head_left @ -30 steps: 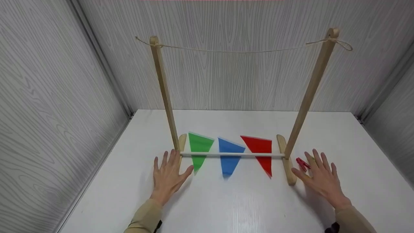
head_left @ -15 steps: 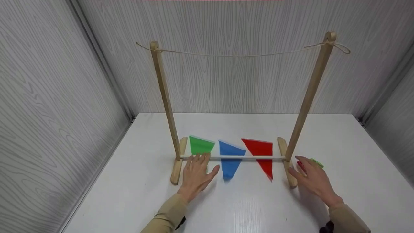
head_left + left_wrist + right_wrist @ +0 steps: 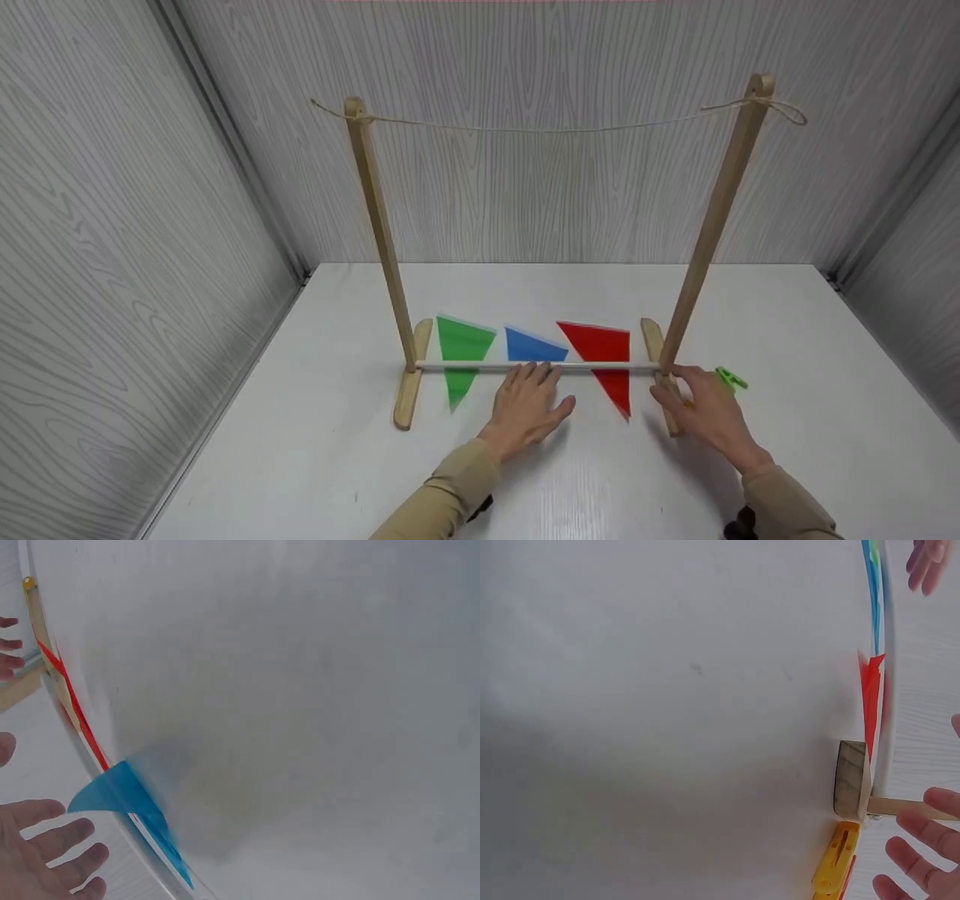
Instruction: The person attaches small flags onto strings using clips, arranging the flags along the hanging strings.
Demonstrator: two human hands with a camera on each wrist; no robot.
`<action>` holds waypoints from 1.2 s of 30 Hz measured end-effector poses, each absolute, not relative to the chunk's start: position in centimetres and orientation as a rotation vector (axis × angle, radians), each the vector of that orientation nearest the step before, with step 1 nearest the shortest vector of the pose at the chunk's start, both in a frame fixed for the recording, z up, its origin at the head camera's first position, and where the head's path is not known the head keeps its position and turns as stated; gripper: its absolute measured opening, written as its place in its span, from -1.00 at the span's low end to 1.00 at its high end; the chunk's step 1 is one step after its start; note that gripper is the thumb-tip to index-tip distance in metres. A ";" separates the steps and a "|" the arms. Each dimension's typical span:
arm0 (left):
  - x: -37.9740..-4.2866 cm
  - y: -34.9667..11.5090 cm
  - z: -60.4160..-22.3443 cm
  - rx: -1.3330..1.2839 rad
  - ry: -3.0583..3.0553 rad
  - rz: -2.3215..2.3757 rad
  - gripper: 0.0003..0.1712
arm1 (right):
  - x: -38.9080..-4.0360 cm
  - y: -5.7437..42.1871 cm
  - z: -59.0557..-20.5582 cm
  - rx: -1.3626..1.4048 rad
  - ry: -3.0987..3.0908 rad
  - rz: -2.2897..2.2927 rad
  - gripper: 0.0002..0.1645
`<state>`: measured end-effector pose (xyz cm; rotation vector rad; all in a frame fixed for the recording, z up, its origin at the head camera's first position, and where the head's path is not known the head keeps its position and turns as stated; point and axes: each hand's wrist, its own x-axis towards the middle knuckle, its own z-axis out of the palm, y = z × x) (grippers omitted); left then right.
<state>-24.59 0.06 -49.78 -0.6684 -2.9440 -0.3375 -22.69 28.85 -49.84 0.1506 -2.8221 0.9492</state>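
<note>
Apart and gripping nothing, my left hand (image 3: 525, 409) is over the blue flag (image 3: 534, 345), well in from the left edge of the bench (image 3: 292, 420), my right hand (image 3: 711, 416) beside the green clip (image 3: 730, 377), presumably laid there for easy reach.

3 triangular flags (image 3: 531, 348) lie side by side.

No readable text, labels, numbers (or brands)
</note>
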 end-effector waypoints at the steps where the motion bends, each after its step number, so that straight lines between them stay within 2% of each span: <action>1: -24.6 0.4 -49.9 -0.686 -2.942 -0.322 -0.30 | -22.7 28.8 -49.9 0.158 -2.815 0.944 -0.32; 7: -24.5 2.4 -50.3 -0.769 -2.959 -0.290 -0.30 | -23.1 28.4 -50.2 0.188 -2.823 0.969 -0.34; 14: -24.6 4.3 -50.5 -0.806 -3.045 -0.213 -0.26 | -23.5 28.2 -50.4 0.079 -2.932 1.068 -0.29; 23: -24.2 5.4 -50.7 -0.857 -3.073 0.004 -0.28 | -23.7 28.0 -50.6 0.121 -2.921 1.079 -0.44; 30: -23.9 5.7 -50.8 -0.902 -3.056 0.165 -0.30 | -23.7 28.0 -50.5 0.153 -2.918 1.117 -0.46; 36: -24.0 5.5 -50.6 -0.942 -3.116 0.118 -0.32 | -23.7 28.0 -50.5 0.153 -2.912 1.116 -0.47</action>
